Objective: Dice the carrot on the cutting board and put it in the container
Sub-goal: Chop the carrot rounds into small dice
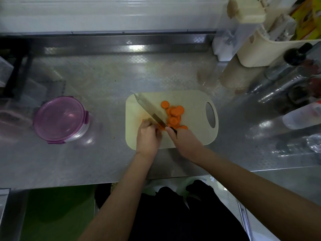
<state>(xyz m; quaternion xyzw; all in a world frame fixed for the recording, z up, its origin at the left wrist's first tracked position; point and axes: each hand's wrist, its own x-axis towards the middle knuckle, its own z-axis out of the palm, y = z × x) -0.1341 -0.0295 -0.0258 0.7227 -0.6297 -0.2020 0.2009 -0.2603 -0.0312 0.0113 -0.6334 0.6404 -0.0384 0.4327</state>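
A textured steel surface (104,153) runs the width of the scene, with a raised metal lip and a pale wall at its far edge. A cream cutting board (194,101) lies near the middle, its handle hole to the right. Round orange slices (174,113) are piled on the board. The left hand (147,138) curls its fingers over the uncut end of the carrot (160,127) at the near left of the board. The right hand (185,141) grips the knife (149,106), whose blade angles away to the far left. The container (60,119), with its purple lid on, stands well to the left. A cream basket (257,49) and bottles (286,66) crowd the far right.
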